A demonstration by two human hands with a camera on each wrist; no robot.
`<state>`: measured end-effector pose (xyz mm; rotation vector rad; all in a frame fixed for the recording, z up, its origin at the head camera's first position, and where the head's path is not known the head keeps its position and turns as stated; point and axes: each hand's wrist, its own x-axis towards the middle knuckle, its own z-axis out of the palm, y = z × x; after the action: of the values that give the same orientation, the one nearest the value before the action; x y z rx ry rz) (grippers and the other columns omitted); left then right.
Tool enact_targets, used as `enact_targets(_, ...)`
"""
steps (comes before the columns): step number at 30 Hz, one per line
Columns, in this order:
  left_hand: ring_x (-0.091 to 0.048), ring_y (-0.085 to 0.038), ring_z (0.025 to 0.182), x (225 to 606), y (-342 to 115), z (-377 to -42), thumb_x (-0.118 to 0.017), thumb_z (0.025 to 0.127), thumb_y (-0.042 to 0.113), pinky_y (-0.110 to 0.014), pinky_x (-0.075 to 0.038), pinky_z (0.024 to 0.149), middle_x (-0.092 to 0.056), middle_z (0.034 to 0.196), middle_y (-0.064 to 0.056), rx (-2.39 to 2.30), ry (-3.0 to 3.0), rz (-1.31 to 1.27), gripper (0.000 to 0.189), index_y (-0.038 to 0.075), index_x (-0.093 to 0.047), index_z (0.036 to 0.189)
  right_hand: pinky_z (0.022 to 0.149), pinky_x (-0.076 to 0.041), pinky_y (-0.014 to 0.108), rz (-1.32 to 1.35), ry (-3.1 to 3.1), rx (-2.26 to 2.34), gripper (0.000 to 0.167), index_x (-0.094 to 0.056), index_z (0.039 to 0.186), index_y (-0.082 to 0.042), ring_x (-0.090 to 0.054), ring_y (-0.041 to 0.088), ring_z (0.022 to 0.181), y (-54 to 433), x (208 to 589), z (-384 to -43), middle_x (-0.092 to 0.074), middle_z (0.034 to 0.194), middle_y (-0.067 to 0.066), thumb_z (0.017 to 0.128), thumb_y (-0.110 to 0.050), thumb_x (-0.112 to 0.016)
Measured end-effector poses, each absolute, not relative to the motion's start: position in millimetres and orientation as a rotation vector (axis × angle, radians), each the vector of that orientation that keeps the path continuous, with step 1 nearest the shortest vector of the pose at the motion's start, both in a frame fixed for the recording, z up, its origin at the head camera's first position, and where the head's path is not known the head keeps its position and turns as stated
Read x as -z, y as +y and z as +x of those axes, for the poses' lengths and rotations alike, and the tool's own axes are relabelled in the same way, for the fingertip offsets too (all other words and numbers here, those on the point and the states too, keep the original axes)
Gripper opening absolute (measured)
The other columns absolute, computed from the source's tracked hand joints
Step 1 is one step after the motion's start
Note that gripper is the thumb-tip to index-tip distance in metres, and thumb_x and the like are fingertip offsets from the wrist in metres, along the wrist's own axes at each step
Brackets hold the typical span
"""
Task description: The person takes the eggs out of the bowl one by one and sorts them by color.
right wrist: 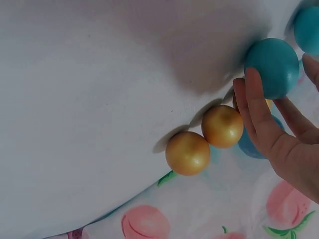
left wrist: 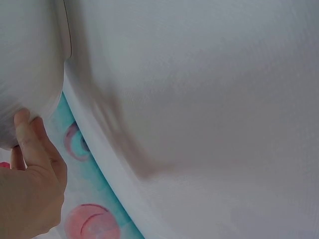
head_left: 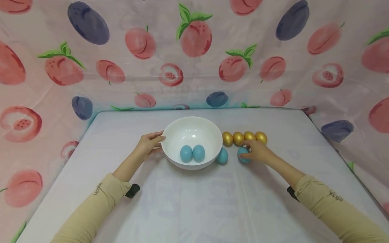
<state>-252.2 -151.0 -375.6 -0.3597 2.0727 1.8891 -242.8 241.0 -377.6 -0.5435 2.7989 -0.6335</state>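
A white bowl (head_left: 191,126) stands on the table with two blue eggs (head_left: 186,153) inside. My left hand (head_left: 149,145) holds its left rim, thumb at the edge and fingers against the outer wall; in the left wrist view the fingertips touch the bowl (left wrist: 30,55). Right of the bowl, my right hand (head_left: 256,151) has its fingers and thumb around another blue egg (head_left: 244,155). The right wrist view shows that egg (right wrist: 275,67) between the fingers and thumb. One more blue egg (head_left: 223,156) lies close against the bowl's right side.
Several golden eggs (head_left: 238,138) lie in a row behind the right hand, the leftmost beside the bowl. A white cloth covers the table (head_left: 194,206). Fruit-patterned fabric (head_left: 194,91) hangs behind and at both sides.
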Motion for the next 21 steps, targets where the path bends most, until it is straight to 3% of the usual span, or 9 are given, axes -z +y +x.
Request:
enact_targets(7,-0.064,-0.002,0.073,377,-152,-252,-0.06,0.093,0.019,-0.019,-0.059,0.073,-0.047,0.14,-0.021,-1.884,2.078,-0.357,0.05,0.006,-0.046,0.139,0.063,-0.052,0.029,-0.545,2.794,0.615,0.039,-0.061,0.111,0.003,-0.058,0.022,0.077,241,377,-243,-0.065,0.094,0.018,0.081,-0.021,-0.071)
enact_targets(13,-0.064,-0.002,0.073,378,-151,-252,-0.059,0.093,0.018,-0.019,-0.059,0.072,-0.046,0.141,-0.021,-1.892,2.068,-0.363,0.05,0.005,-0.045,0.139,0.082,-0.054,0.047,-0.531,2.827,0.562,0.042,-0.059,0.113,0.005,-0.059,0.034,0.095,236,365,-237,-0.063,0.104,0.022,0.083,-0.022,-0.07)
enact_targets(16,-0.064,-0.002,0.072,378,-151,-251,-0.059,0.093,0.017,-0.019,-0.059,0.072,-0.046,0.141,-0.021,-1.89,2.07,-0.366,0.049,0.005,-0.046,0.139,0.088,-0.052,0.051,-0.577,2.867,0.514,0.044,-0.059,0.114,0.006,-0.059,0.037,0.102,229,358,-234,-0.063,0.108,0.022,0.083,-0.023,-0.071)
enact_targets(21,-0.065,-0.002,0.072,379,-151,-251,-0.06,0.093,0.018,-0.019,-0.059,0.072,-0.047,0.14,-0.02,-1.89,2.08,-0.368,0.049,0.006,-0.046,0.138,0.081,-0.055,0.04,-0.774,2.888,0.489,0.042,-0.062,0.11,0.005,-0.059,0.028,0.091,215,358,-234,-0.066,0.102,0.017,0.079,-0.021,-0.075)
